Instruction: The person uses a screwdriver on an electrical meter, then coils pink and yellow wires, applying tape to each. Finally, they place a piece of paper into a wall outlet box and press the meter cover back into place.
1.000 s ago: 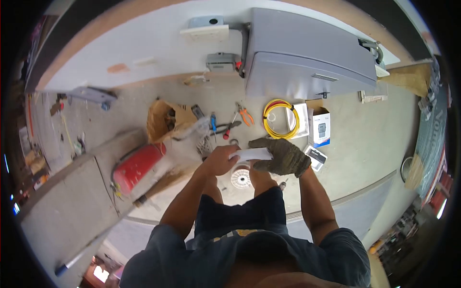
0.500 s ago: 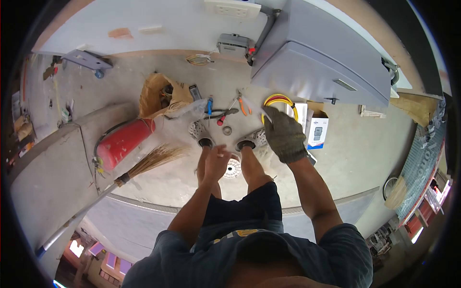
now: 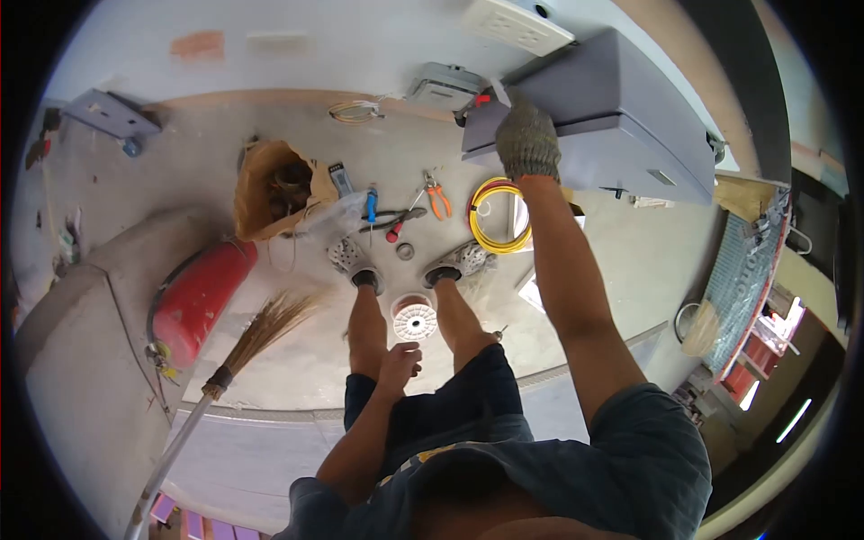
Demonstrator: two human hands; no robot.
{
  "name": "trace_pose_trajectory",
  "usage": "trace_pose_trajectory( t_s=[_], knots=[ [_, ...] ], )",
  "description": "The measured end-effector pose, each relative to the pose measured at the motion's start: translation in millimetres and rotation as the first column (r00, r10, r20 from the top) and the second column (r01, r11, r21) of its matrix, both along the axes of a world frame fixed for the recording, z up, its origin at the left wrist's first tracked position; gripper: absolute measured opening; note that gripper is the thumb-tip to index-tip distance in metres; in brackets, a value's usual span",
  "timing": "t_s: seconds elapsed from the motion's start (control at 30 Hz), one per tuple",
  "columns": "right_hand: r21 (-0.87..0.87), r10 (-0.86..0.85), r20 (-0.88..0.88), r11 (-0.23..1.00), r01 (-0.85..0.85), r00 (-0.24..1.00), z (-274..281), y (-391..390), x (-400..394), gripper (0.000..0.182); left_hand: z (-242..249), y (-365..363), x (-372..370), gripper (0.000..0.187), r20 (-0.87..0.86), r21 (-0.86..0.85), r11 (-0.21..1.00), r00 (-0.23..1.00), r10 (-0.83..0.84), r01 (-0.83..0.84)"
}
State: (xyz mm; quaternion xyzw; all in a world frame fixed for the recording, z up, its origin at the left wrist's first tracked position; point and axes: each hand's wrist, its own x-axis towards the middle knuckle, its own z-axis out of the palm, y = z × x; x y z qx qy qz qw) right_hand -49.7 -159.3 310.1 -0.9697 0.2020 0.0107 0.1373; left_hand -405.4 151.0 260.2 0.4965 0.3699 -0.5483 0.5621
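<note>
My right hand (image 3: 528,139), in a dark knitted work glove, reaches up to the near corner of the grey metal cabinet (image 3: 661,148). Its fingers are bent, and a narrow pale piece sticks out at the fingertips; I cannot tell what it is. Just left of it, a grey box (image 3: 445,85) with a red part (image 3: 483,100) beside it sits low on the wall. Bare, loosely curled and holding nothing visible, my left hand (image 3: 399,369) hangs over my lap. A white spool (image 3: 414,322) stands on the floor between my legs, near that hand.
Yellow coiled cable (image 3: 496,243), orange-handled pliers (image 3: 438,200), a blue-handled screwdriver (image 3: 372,205) and a roll of tape (image 3: 405,252) lie ahead of my feet. Left are a brown paper bag (image 3: 256,202), a red fire extinguisher (image 3: 202,301) and a broom (image 3: 261,337). A socket plate (image 3: 517,25) tops the wall.
My gloved right hand has moved forward, from above the cable coil to the cabinet's corner. My left hand has drawn back toward my lap. The view has shifted.
</note>
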Motion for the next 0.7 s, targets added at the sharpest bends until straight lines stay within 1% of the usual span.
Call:
trace_pose_trajectory(
  t_s=[0.07, 0.1, 0.13, 0.17, 0.2, 0.23, 0.27, 0.33, 0.37, 0.43, 0.47, 0.53, 0.57, 0.6, 0.67, 0.7],
  knots=[
    [-0.175, 0.115, -0.212, 0.973, -0.153, 0.971, 7.5, 6.6, 19.4, 0.033, 4.6, 10.2, 5.8, 0.026, -0.015, -0.034, 0.993, 0.993, 0.114, -0.115],
    [-0.273, 0.213, -0.241, 0.921, -0.277, 0.947, 5.9, 8.5, 26.4, 0.032, 8.6, 14.2, 9.0, 0.027, -0.022, -0.041, 0.991, 0.992, 0.128, -0.129],
    [-0.281, 0.231, -0.258, 0.911, -0.301, 0.938, -1.0, 5.5, 36.1, 0.032, 12.1, 16.7, 16.3, 0.027, -0.022, -0.048, 0.988, 0.989, 0.143, -0.144],
    [-0.363, 0.336, -0.288, 0.828, -0.427, 0.897, -9.1, 0.1, 47.1, 0.024, 9.7, 19.2, 19.6, 0.027, -0.034, -0.060, 0.984, 0.986, 0.165, -0.167],
    [-0.435, 0.430, -0.328, 0.722, -0.538, 0.841, -14.3, -7.4, 56.0, 0.017, 8.2, 21.1, 21.8, 0.028, -0.039, -0.058, 0.986, 0.988, 0.152, -0.154],
    [-0.446, 0.524, -0.421, 0.592, -0.672, 0.741, -10.4, -13.2, 63.8, 0.019, 7.4, 23.1, 21.6, 0.029, -0.045, -0.056, 0.989, 0.990, 0.135, -0.138],
    [-0.447, 0.529, -0.437, 0.575, -0.686, 0.728, -8.2, -19.0, 71.5, 0.019, 6.9, 24.5, 21.8, 0.029, -0.058, -0.068, 0.986, 0.987, 0.149, -0.153],
    [-0.371, 0.676, -0.502, 0.395, -0.840, 0.539, -1.1, -30.6, 85.2, 0.033, 6.0, 26.3, 23.5, 0.031, -0.033, -0.090, 0.976, 0.980, 0.195, -0.197],
    [-0.376, 0.673, -0.514, 0.381, -0.845, 0.532, 0.7, -34.2, 86.2, 0.033, 8.5, 28.0, 26.0, 0.031, -0.027, -0.098, 0.971, 0.976, 0.215, -0.217],
    [-0.376, 0.744, -0.395, 0.404, -0.834, 0.539, 3.3, -33.2, 88.0, 0.034, 7.8, 30.4, 24.2, 0.031, -0.030, -0.112, 0.960, 0.967, 0.254, -0.256],
    [-0.384, 0.744, -0.400, 0.393, -0.835, 0.534, 4.9, -30.2, 86.8, 0.034, 8.0, 31.1, 22.5, 0.031, -0.033, -0.111, 0.954, 0.960, 0.278, -0.280],
    [-0.479, 0.593, -0.468, 0.453, -0.752, 0.655, 4.7, -22.1, 79.9, 0.032, 9.7, 30.6, 21.4, 0.031, -0.032, -0.112, 0.947, 0.954, 0.298, -0.299],
    [-0.493, 0.515, -0.507, 0.485, -0.723, 0.691, 4.3, -16.5, 80.1, 0.030, 12.0, 29.7, 21.0, 0.031, -0.041, -0.110, 0.944, 0.951, 0.307, -0.310],
    [-0.494, 0.518, -0.507, 0.480, -0.725, 0.689, 2.9, -15.1, 81.0, 0.030, 14.0, 29.3, 19.4, 0.031, -0.053, -0.106, 0.942, 0.947, 0.315, -0.319],
    [-0.494, 0.590, -0.489, 0.420, -0.762, 0.642, -3.1, -18.5, 80.8, 0.031, 12.6, 28.2, 12.9, 0.030, -0.061, -0.113, 0.936, 0.943, 0.328, -0.333],
    [-0.491, 0.591, -0.493, 0.417, -0.765, 0.639, -6.9, -21.0, 81.2, 0.031, 12.2, 26.7, 8.5, 0.030, -0.071, -0.112, 0.924, 0.930, 0.361, -0.367]
  ],
)
